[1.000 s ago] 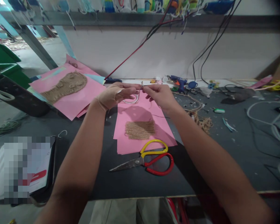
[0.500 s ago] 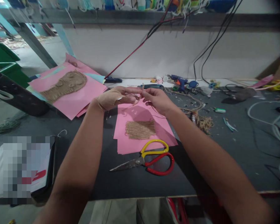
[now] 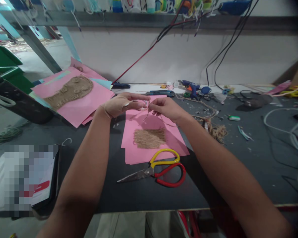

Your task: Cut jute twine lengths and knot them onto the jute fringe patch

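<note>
Over the far part of the pink paper sheets (image 3: 130,155), my left hand (image 3: 124,103) holds a thin piece of jute twine (image 3: 146,116) by its fingertips, its index finger stretched out. A tan wrap covers part of this hand. My right hand (image 3: 165,107) pinches the twine close to the left fingertips; a strand trails from it toward the right. Exactly how the twine runs between the fingers is too small to tell. Below the hands, a rectangular patch of jute twine rows (image 3: 149,138) lies on the pink paper. Scissors (image 3: 149,171) with yellow and red handles lie in front.
At left, a twine-covered shape (image 3: 73,89) lies on more pink sheets, beside a black bottle (image 3: 17,99). A tangled twine bundle (image 3: 217,131) lies right of my forearm. A blue glue gun (image 3: 193,88) and a cutter (image 3: 161,93) are at the back. Cables hang from the shelf.
My right hand has lowered slightly, bringing the twine down from above the left fingertips. A gap now shows between my left index finger and thumb. The scissors and paper stay put.
</note>
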{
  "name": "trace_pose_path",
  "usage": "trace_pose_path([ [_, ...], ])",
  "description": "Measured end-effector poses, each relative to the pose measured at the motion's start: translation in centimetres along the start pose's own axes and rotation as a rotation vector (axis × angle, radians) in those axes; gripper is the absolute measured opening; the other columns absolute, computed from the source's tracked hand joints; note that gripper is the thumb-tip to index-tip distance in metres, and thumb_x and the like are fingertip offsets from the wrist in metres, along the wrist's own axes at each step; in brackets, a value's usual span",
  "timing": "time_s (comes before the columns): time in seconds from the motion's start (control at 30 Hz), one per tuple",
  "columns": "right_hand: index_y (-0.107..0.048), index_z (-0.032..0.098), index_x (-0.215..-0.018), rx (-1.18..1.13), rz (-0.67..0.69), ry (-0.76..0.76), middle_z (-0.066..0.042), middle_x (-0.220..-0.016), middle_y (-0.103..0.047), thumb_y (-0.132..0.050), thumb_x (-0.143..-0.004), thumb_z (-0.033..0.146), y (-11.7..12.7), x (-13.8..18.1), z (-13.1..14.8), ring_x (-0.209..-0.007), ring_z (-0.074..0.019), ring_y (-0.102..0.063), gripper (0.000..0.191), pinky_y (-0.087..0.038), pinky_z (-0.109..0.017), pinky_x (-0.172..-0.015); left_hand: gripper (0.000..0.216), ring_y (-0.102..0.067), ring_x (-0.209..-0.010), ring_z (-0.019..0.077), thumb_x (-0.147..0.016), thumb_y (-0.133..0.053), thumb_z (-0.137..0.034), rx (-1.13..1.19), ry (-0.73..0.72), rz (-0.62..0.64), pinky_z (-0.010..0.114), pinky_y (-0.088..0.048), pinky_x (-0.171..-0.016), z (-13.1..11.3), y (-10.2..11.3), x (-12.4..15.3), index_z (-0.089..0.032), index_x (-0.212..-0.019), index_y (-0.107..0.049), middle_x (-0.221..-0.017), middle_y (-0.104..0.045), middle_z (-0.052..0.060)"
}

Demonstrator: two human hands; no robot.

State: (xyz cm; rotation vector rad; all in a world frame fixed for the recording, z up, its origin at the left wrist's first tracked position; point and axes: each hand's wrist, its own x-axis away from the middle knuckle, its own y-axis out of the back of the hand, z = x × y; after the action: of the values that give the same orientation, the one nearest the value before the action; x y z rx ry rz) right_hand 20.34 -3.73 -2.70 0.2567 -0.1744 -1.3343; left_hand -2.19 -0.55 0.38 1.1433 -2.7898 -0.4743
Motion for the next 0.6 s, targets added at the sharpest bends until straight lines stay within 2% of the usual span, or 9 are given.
trace_pose_path([
  [0.2, -0.07, 0.018, -0.075, -0.014, -0.001, 0.02, -0.007, -0.079, -0.072, -0.072, -0.089, 0.035, -0.04, 0.17, 0.15, -0.065, -0.0131, -0.059, 0.021, -0.05, -0.029, -0.061, 0.057, -0.067, -0.113, 0.0277, -0.079, -0.078, -0.04, 0.073, -0.012, 0.026, 0.04, -0.051, -0.1, 0.13, -0.2, -0.02, -0.019, -0.131, -0.069, -0.116, -0.075, 0.014],
  [0.4, -0.075, 0.017, -0.079, -0.013, -0.003, 0.009, -0.006, -0.081, -0.073, -0.07, -0.09, 0.031, 0.0, 0.26, 0.38, -0.066, -0.0122, -0.058, 0.019, -0.048, -0.028, -0.062, 0.055, -0.069, -0.11, 0.0253, -0.079, -0.079, -0.037, 0.13, 0.007, 0.031, 0.04, -0.05, -0.102, 0.4, -0.36, -0.15, -0.017, -0.129, -0.07, -0.112, -0.076, 0.014],
  [0.6, -0.077, 0.016, -0.08, -0.066, 0.012, -0.021, -0.005, -0.079, -0.072, -0.072, -0.09, 0.033, 0.22, 0.08, 0.1, -0.063, -0.0103, -0.055, 0.02, -0.045, -0.025, -0.06, 0.055, -0.068, -0.112, 0.027, -0.08, -0.079, -0.039, 0.142, -0.007, 0.055, 0.041, -0.05, -0.104, 0.9, -0.12, -0.34, -0.016, -0.13, -0.07, -0.111, -0.076, 0.015],
])
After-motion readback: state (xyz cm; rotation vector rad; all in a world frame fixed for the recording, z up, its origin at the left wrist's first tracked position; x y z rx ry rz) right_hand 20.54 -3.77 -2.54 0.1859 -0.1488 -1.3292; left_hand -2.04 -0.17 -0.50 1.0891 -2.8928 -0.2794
